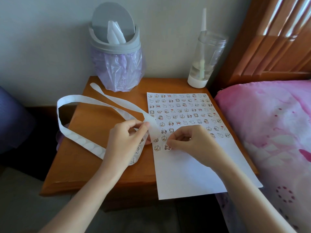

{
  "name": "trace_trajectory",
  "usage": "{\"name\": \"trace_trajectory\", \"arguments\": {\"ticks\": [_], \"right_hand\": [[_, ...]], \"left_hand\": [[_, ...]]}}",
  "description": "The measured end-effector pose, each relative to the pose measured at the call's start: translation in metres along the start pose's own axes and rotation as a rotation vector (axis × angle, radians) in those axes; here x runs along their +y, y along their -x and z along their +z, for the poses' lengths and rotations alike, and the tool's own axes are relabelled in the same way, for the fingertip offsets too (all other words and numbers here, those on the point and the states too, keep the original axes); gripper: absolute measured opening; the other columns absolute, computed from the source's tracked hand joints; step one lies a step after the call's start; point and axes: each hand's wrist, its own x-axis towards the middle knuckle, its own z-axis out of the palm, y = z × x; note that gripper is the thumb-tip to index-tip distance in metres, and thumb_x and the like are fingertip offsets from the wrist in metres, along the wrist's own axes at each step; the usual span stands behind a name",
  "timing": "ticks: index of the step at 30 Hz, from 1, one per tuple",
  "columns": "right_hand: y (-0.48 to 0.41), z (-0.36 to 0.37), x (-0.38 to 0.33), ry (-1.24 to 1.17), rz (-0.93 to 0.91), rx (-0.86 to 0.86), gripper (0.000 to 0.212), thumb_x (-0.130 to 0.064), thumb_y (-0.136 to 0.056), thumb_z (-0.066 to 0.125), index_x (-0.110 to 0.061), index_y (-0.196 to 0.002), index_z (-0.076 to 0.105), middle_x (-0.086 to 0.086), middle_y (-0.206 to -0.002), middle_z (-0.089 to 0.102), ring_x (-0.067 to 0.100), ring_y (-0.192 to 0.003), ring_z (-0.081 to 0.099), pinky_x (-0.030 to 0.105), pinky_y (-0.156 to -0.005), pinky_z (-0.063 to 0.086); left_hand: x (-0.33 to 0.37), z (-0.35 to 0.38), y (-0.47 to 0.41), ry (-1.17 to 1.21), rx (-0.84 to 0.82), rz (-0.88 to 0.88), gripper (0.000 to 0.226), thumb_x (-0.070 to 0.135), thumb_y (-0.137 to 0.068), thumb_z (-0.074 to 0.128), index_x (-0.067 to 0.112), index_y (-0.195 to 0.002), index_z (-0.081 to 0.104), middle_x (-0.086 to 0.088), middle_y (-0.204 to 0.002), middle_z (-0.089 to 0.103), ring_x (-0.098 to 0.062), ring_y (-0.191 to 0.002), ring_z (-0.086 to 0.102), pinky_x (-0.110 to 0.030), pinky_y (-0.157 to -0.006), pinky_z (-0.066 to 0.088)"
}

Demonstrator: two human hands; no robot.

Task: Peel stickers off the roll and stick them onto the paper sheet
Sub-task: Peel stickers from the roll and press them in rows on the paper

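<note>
A white paper sheet [188, 174] lies on a wooden nightstand [87, 158], its upper part covered with rows of small cartoon stickers. My left hand [124, 140] pinches the sticker roll's strip [80, 142] at the sheet's left edge; the long used backing loops away to the left and toward the bin. My right hand [190, 142] holds one small sticker [167, 147] between thumb and fingertip, touching the sheet beside another sticker [157, 148] in the lowest row.
A grey swing-lid bin [116, 52] with a purple bag stands at the nightstand's back. A clear bottle [203, 61] stands at the back right. A bed with a pink cover [272, 132] borders the right side; the sheet overhangs the front edge.
</note>
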Motion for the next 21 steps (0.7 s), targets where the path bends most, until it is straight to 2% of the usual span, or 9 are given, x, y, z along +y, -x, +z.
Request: {"name": "trace_trajectory", "arguments": {"ticks": [2,8,16,19,21], "right_hand": [[-0.0001,0.0003,0.0004,0.018,-0.009,0.004,0.003,-0.015,-0.079,0.073,-0.013,-0.077,0.073,0.001,-0.073,0.073,0.013,-0.064,0.062,0.03,-0.065,0.048],[0.0,0.0035,0.0025,0.048,-0.029,0.026,0.004,-0.019,-0.078,0.073,-0.017,-0.075,0.073,0.002,-0.074,0.073,0.01,-0.061,0.059,0.031,-0.062,0.047],[-0.0001,0.0056,0.0035,0.114,-0.056,0.052,0.002,-0.021,-0.078,0.072,-0.02,-0.076,0.071,0.0,-0.075,0.072,0.017,-0.071,0.064,0.037,-0.069,0.053],[0.0002,0.0078,0.0053,0.159,-0.079,0.075,0.004,-0.023,-0.077,0.072,-0.022,-0.074,0.07,-0.003,-0.07,0.069,0.008,-0.059,0.055,0.034,-0.065,0.05],[0.0001,0.0084,0.0068,0.181,-0.087,0.082,0.006,-0.026,-0.077,0.073,-0.023,-0.074,0.069,-0.005,-0.064,0.062,0.002,-0.055,0.048,0.032,-0.06,0.045]], "left_hand": [[0.0005,-0.0002,0.0003,0.005,0.001,-0.004,0.006,0.029,-0.089,0.061,0.025,-0.087,0.065,0.015,-0.078,0.065,0.015,-0.077,0.058,-0.004,-0.061,0.046],[0.0008,0.0,0.0004,-0.002,0.0,0.005,0.005,0.029,-0.089,0.061,0.025,-0.087,0.064,0.017,-0.077,0.064,0.018,-0.074,0.057,-0.002,-0.059,0.045],[-0.0027,0.0015,-0.0011,-0.025,-0.004,0.022,0.009,0.03,-0.089,0.06,0.023,-0.09,0.066,0.017,-0.079,0.064,0.015,-0.08,0.057,-0.001,-0.06,0.045],[-0.0039,0.0018,-0.0013,-0.04,-0.005,0.03,0.013,0.031,-0.088,0.06,0.02,-0.093,0.067,0.018,-0.079,0.063,0.018,-0.077,0.056,0.0,-0.061,0.044],[-0.0049,0.0025,-0.0016,-0.054,-0.008,0.034,0.019,0.032,-0.088,0.06,0.017,-0.096,0.069,0.015,-0.08,0.064,0.013,-0.078,0.059,-0.001,-0.061,0.044]]}}
